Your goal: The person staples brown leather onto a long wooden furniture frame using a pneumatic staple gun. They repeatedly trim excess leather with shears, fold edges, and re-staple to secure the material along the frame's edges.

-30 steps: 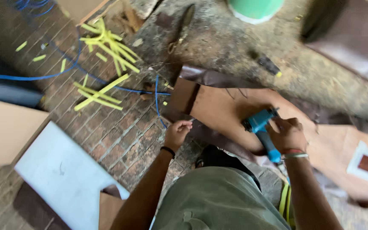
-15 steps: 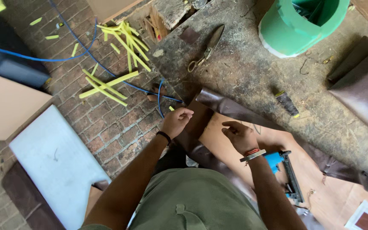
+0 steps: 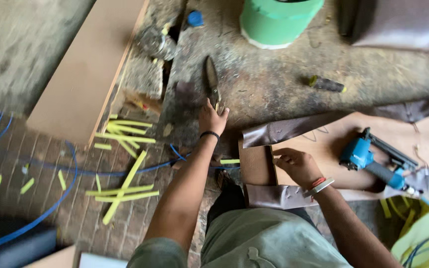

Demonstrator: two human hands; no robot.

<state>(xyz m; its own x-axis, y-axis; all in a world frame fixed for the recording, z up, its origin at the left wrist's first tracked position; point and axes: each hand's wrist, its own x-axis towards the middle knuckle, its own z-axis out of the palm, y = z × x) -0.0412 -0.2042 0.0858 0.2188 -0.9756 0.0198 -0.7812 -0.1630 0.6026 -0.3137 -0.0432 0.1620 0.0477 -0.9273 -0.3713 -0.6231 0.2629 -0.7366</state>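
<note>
1. The left hand (image 3: 212,118) was stretched far out over the dirty concrete floor (image 3: 274,74), its fingers closing on the handles of a pair of large shears (image 3: 211,82) that lay with the dark blade pointing away.
2. The right hand (image 3: 298,166) rested nearer, on a flat brown board (image 3: 323,149), fingers curled narrow and pinching at the board's left edge; whether it held anything small could not be told.
3. A strip of dark brown leatherette (image 3: 284,131) wrapped the board's far left edge, and another fold (image 3: 274,196) lay along its near edge.
4. A blue staple gun (image 3: 373,159) lay on the board, right of the right hand and apart from it.
5. A green bucket (image 3: 276,20) stood at the far edge, and a small dark tool with a yellow tip (image 3: 326,84) lay on the floor to its right.
6. Yellow strips (image 3: 125,159) were scattered over the brick floor to the left, crossed by a blue hose (image 3: 65,193).
</note>
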